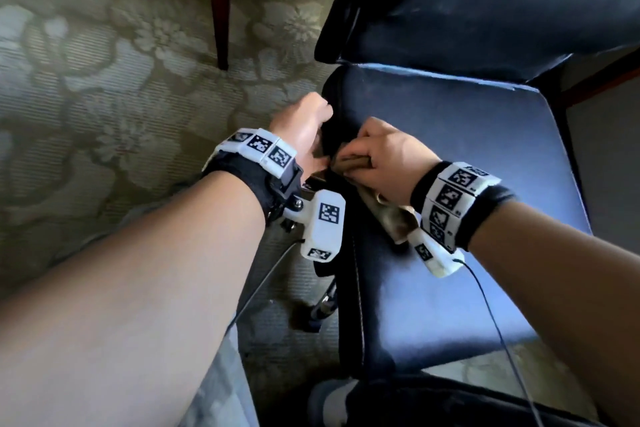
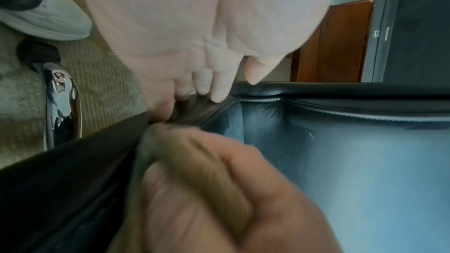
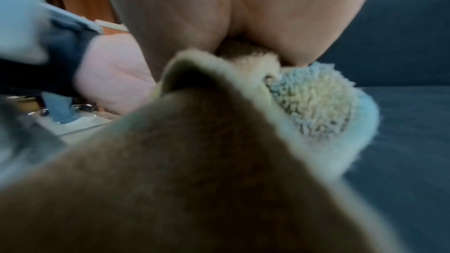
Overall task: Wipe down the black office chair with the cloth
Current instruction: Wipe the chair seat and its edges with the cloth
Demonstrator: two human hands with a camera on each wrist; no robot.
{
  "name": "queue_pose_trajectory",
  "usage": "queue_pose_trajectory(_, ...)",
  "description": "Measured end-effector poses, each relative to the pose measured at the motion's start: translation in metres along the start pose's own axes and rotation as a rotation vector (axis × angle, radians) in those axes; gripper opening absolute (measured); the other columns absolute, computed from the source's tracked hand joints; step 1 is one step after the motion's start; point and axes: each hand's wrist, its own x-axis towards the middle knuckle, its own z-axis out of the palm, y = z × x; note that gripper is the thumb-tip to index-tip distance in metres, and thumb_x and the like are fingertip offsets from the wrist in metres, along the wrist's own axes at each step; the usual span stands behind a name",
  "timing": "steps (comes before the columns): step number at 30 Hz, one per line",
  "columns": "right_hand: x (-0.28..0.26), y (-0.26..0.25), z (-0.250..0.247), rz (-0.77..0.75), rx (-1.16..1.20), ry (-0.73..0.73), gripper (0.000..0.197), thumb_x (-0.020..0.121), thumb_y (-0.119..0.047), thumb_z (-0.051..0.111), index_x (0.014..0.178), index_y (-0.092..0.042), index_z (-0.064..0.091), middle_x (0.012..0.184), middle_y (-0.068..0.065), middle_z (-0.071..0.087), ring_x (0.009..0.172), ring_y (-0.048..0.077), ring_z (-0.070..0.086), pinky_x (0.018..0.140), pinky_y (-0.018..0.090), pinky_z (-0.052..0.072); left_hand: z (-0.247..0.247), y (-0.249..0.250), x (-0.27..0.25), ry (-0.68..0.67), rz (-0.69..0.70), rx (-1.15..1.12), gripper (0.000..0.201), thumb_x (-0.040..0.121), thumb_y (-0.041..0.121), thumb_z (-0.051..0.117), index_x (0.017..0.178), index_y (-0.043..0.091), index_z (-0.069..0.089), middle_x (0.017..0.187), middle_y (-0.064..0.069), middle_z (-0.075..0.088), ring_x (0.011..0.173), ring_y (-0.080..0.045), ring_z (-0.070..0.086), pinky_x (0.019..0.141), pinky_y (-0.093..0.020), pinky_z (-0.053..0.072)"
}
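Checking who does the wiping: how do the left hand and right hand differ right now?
The right hand grips the brown cloth; the left hand holds no cloth and grips the seat edge of the black chair. The right sits over the seat, the left at its outer side. Both wear marker wristbands.

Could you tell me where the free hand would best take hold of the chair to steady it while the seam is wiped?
The left seat edge, gripped from outside over the rim. The left hand already curls round it there, beside the right hand working the cloth along the seam. That edge is a rolled lip fingers can likely hook; the flat seat offers little purchase.
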Motion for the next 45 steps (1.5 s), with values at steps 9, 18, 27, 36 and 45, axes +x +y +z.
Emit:
queue_pose_trajectory(9, -0.137, -0.024, 0.066, -0.134, -0.082, -0.032, 0.015, 0.086, -0.03, 0.074, 0.098, -0.037, 0.071, 0.105, -0.005, 0.047, 0.087, 0.015, 0.044, 0.069, 0.032, 0.051, -0.011, -0.032, -0.037, -0.114, 0.015, 0.117, 0.032, 0.105, 0.033, 0.063, 0.137, 0.025, 0.062, 0.137, -0.009, 0.064, 0.133, -0.027, 0.058, 0.093, -0.038, 0.062)
queue_pose_trajectory(18, -0.17, -0.027, 0.085, -0.068, -0.039, 0.099, 0.023, 0.091, -0.043, 0.057, 0.1, -0.033, 0.075, 0.101, 0.0, 0.051, 0.088, 0.025, 0.054, 0.071, 0.037, 0.054, -0.002, -0.098, -0.08, -0.15, -0.096, 0.495, 0.084, 0.093, 0.02, 0.081, 0.159, 0.017, 0.029, 0.128, -0.023, 0.065, 0.101, -0.046, 0.074, 0.084, -0.066, 0.061)
queue_pose_trajectory(27, -0.221, -0.037, 0.091, -0.171, -0.291, -0.131, 0.016, 0.079, -0.042, 0.056, 0.089, -0.036, 0.066, 0.099, -0.003, 0.05, 0.084, 0.021, 0.051, 0.063, 0.033, 0.049, 0.012, -0.089, -0.078, -0.181, -0.077, 0.413, 0.093, 0.101, 0.003, 0.067, 0.167, 0.017, 0.004, 0.161, -0.021, 0.038, 0.083, -0.029, 0.069, 0.044, -0.039, 0.058)
queue_pose_trajectory(36, -0.172, -0.042, 0.079, -0.119, -0.176, -0.011, 0.019, 0.085, -0.046, 0.061, 0.097, -0.039, 0.075, 0.098, -0.004, 0.051, 0.089, 0.021, 0.052, 0.067, 0.029, 0.044, 0.006, -0.075, -0.064, -0.16, -0.077, 0.512, 0.085, 0.094, 0.012, 0.078, 0.16, 0.015, 0.026, 0.142, -0.027, 0.056, 0.1, -0.048, 0.073, 0.082, -0.068, 0.06)
queue_pose_trajectory(45, -0.046, -0.001, 0.017, 0.117, 0.104, 0.156, 0.022, 0.085, -0.033, 0.079, 0.106, -0.04, 0.078, 0.098, -0.004, 0.049, 0.092, 0.012, 0.053, 0.09, 0.024, 0.045, 0.009, -0.005, -0.043, -0.085, -0.138, 0.375, 0.027, 0.096, 0.03, 0.052, 0.074, 0.015, 0.05, 0.062, -0.01, 0.051, 0.053, -0.023, 0.053, 0.081, -0.045, 0.052)
